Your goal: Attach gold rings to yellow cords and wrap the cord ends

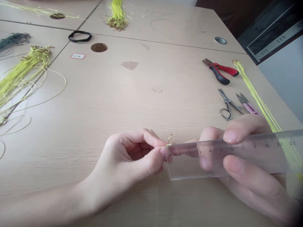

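Between the thumb and fingers of my left hand (pixel 137 154), a small gold clasp (pixel 169 138) is pinched, its loop sticking up above the fingertips. A thin yellow cord (pixel 158 195) hangs below these fingers. My right hand (pixel 251 164) grips a clear plastic ruler (pixel 194 164), thumb in front and fingers spread along and behind it. The ruler's zero end meets my left fingertips, right beside the clasp. Its centimetre scale runs along the upper edge toward the right. The ruler lies nearly level, raised slightly at the right.
Red-and-black pliers (pixel 219 71), small scissors (pixel 228 104) and pink thread snips (pixel 247 103) lie at the right. Yellow cord bundles lie at left (pixel 26 71), top (pixel 117 15) and right (pixel 258 97). A black band (pixel 80 36), a label (pixel 78 56) and a tape ring (pixel 220 40) lie farther back.
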A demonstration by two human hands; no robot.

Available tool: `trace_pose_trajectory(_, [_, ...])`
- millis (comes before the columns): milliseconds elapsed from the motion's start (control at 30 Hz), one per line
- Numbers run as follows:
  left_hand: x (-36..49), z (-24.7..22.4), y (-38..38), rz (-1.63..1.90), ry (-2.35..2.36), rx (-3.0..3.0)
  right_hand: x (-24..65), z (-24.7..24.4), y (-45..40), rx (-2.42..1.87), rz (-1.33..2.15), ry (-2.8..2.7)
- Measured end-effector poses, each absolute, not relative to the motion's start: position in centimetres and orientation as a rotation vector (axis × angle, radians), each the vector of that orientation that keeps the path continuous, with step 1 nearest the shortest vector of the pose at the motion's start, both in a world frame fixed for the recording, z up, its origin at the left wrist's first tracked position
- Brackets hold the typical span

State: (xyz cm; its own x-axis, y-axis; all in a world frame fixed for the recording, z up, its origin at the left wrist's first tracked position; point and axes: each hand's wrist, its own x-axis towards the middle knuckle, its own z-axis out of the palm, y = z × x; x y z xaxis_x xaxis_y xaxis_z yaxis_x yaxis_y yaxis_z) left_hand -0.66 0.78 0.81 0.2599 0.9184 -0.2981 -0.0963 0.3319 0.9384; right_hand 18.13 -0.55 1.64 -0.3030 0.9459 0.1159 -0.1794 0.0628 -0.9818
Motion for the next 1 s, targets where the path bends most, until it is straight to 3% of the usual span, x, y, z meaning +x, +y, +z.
trace_pose_trajectory(567, [-0.7,0.7,-0.2,1.047,1.067,1.150,18.8,1.5,-0.8,-0.825,1.626,-1.306])
trace_pose_trajectory(800, [-0.6,0.5,0.1,0.961,1.083,1.101,19.5,1.5,-0.5,-0.859,1.691,-1.187])
trace_pose_trajectory(1000, [-0.8,0.1,-0.3,0.906,0.974,1.101,17.3,1.4,-0.6,-1.185,1.553,-1.430])
